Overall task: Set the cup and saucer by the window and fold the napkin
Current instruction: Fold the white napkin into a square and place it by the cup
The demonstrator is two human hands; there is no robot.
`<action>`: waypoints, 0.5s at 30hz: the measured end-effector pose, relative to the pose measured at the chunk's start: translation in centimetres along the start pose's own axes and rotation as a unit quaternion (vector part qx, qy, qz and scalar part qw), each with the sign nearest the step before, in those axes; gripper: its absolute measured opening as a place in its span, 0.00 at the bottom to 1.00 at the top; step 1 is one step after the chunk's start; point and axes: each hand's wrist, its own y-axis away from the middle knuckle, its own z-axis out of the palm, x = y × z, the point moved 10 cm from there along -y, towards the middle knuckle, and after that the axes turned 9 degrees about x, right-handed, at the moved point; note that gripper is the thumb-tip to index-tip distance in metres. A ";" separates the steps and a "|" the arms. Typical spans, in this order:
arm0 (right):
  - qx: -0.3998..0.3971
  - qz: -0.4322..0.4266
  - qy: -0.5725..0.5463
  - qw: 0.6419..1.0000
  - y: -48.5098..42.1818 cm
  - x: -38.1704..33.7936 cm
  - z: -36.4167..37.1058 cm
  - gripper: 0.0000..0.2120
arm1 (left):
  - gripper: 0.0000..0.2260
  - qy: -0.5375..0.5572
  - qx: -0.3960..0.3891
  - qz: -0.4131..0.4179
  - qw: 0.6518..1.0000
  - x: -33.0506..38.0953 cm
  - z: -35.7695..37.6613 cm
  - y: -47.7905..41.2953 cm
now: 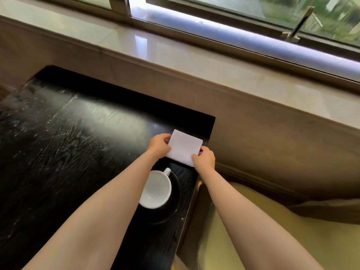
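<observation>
A: Napkin [184, 147] first, from the head camera, the only view: where is it?

B: It's a white rectangle at the far right corner of the black bench [68, 133], the end nearest the wall under the window [253, 8]. It looks already folded at least once, though I can't count the layers.

A: And the hands?

B: The left hand [158, 146] has its grip pinched on the napkin's left edge, fingers curled over it. The right hand [204, 159] is pinched on the near right corner, thumb on top. Holding opposite sides like that keeps the paper taut and square, which I'd judge is for lining up the edges or pressing a crease.

A: Is it lying flat or lifted?

B: Hard to say. It seems to rest on or just above the bench.

A: The cup and saucer?

B: The white cup [155, 189] stands upright and empty on the dark saucer [175, 207], handle pointing away towards the napkin. They sit just nearer the person than the napkin, partly under the left forearm, close to the bench's right edge. That part looks done, with the napkin laid beside them on the window side
</observation>
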 end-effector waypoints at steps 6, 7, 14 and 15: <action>-0.020 -0.026 -0.006 0.999 -0.5 -0.5 0.8 0.17 | 0.22 -0.012 0.025 0.005 1.000 0.0 -0.3 -0.9; -0.019 -0.027 -0.008 0.999 -0.5 -0.4 0.9 0.17 | 0.22 -0.017 0.027 0.007 0.999 0.0 -0.3 -0.9; -0.020 -0.049 -0.008 0.999 1.2 -0.9 -0.5 0.19 | 0.26 -0.058 0.012 0.001 0.998 -0.1 -0.7 0.2; -0.023 -0.044 -0.007 0.999 1.4 -0.7 -0.8 0.23 | 0.26 -0.071 0.005 0.006 0.997 0.0 -0.9 0.5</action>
